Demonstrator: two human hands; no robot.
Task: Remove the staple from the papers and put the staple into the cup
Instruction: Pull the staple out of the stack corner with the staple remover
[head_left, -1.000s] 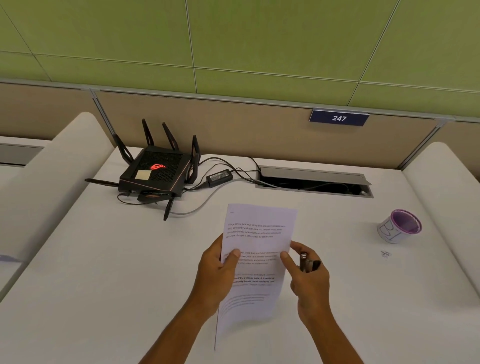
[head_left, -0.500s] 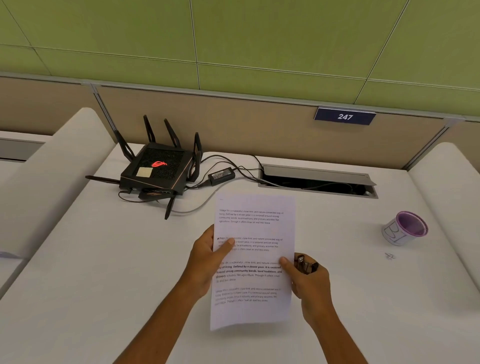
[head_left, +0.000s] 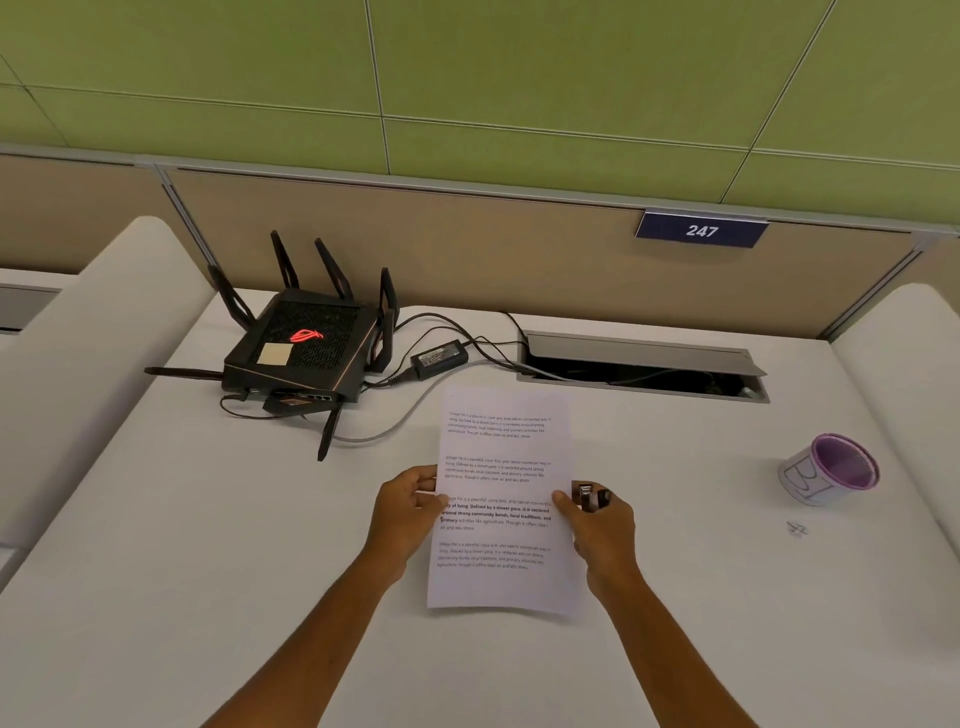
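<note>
White printed papers lie nearly flat over the middle of the white desk. My left hand grips their left edge. My right hand pinches their right edge with the thumb while its fingers close around a small dark staple remover. A paper cup with a purple inside stands at the right, marked in pen. A small bent staple lies on the desk just in front of the cup. Any staple in the papers is too small to make out.
A black router with several antennas sits at the back left, its power adapter and cables running into an open cable hatch at the back. Padded dividers rise at the left and right.
The papers went from tilted and raised to nearly flat and square on the desk. Both hands slid lower along the sheet's side edges.
</note>
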